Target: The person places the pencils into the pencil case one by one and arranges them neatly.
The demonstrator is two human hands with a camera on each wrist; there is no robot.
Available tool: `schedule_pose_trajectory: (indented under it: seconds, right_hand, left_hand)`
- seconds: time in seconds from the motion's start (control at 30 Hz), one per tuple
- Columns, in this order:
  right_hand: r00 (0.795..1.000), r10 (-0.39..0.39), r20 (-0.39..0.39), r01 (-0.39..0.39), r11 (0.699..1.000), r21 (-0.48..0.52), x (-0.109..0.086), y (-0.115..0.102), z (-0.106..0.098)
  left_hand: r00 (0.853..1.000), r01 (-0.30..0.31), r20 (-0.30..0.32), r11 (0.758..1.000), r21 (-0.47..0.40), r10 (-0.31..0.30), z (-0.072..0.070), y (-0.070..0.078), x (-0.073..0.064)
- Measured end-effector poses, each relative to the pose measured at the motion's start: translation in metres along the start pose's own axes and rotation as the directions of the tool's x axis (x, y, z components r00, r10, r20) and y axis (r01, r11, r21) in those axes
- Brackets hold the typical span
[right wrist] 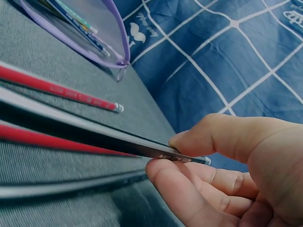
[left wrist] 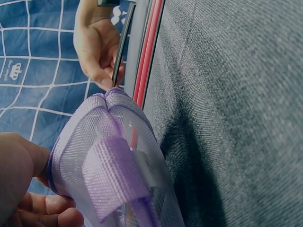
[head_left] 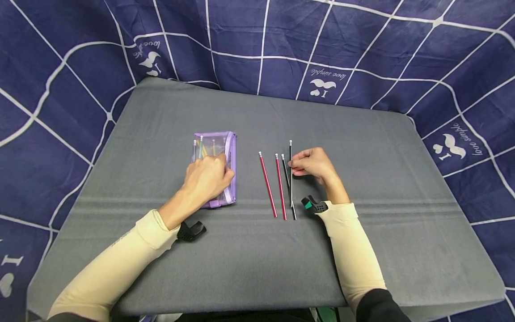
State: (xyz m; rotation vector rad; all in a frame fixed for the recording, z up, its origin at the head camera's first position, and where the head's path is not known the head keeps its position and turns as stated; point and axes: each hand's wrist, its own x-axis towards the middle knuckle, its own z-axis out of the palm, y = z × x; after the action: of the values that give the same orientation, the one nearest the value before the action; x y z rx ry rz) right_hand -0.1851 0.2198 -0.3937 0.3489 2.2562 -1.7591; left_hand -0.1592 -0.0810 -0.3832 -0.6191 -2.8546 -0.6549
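A mesh pencil pouch [head_left: 230, 179] with purple trim lies on the grey table, several pencils showing inside it. My left hand [head_left: 207, 176] is over the pouch and grips its mesh; the left wrist view shows the purple-edged mouth [left wrist: 113, 94] raised and the thumb and fingers at its side. Between thumb and fingertips, my right hand [head_left: 313, 163] pinches a black pencil [right wrist: 142, 147] near its eraser end, lifted over the table. Beneath it lies another black pencil [head_left: 286, 172]. Two red pencils [head_left: 268, 185] lie between the pouch and the black ones.
The grey cloth-covered table [head_left: 402, 232] reaches back to a blue curtain [head_left: 241, 44] with white lines, which also hangs along both sides. Black wrist devices [head_left: 192, 231] sit at the cuffs of both cream sleeves [head_left: 120, 264].
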Motion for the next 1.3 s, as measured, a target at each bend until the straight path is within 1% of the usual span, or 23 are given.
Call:
schedule_pose_trajectory:
  seconds: [0.27, 0.8, 0.97, 1.13, 1.3]
  right_hand:
    - [1.0, -0.012, 0.011, 0.012, 1.0, -0.001, 0.003, -0.004, 0.012]
    - [0.998, 0.012, 0.069, -0.016, 0.998, 0.066, 0.015, -0.011, 0.043]
    - [0.996, 0.014, 0.084, -0.021, 0.997, 0.08, 0.016, -0.014, 0.054]
    - [0.995, 0.018, 0.099, -0.026, 0.997, 0.077, 0.017, -0.019, 0.065]
    - [0.995, 0.008, 0.104, -0.017, 0.997, 0.08, 0.018, -0.022, 0.075]
  left_hand:
    - [1.0, 0.005, 0.0, 1.0, 0.0, -0.005, 0.0, 0.001, 0.0]
    - [1.0, 0.001, -0.007, 1.0, -0.003, -0.001, -0.001, 0.002, 0.001]
    - [1.0, 0.006, 0.002, 1.0, -0.008, -0.006, -0.001, 0.002, 0.0]
    - [1.0, 0.008, 0.011, 1.0, -0.013, -0.008, -0.001, 0.001, 0.0]
    - [1.0, 0.007, 0.005, 1.0, -0.01, -0.007, -0.001, 0.0, 0.001]
